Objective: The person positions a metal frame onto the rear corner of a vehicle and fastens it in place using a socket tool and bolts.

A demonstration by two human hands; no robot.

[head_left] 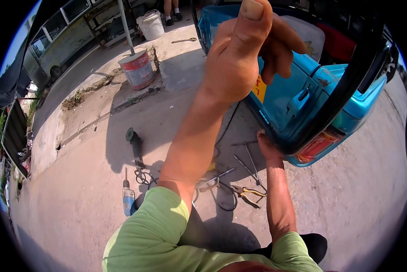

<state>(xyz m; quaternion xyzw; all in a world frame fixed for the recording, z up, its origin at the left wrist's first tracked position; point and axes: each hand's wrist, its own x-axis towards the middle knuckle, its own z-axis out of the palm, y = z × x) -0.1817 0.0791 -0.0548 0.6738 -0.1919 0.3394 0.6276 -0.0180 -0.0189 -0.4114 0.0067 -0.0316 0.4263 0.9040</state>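
My left hand [246, 50] is raised close to the view, thumb pointing up and fingers loosely bent and apart; nothing shows in it. Behind it stands a blue vehicle body [276, 109] with a black frame [348, 90], a handle-like fitting [298, 102] and a red lamp-like panel [319, 146]. My right hand [269, 146] reaches low to the near lower corner of that body. Its thumb shows, but the body's edge hides its other fingers. Pliers with yellow-and-black handles [246, 195] lie on the ground beside my right forearm.
Left of my arm lie an angle grinder [135, 145] and a blue drill [128, 199]. Thin metal rods [251, 165] and a black cable [228, 208] lie near the pliers. Farther off stand a red-and-white bucket [137, 70] holding a pole, a white bucket [151, 26] and a person's legs [170, 10].
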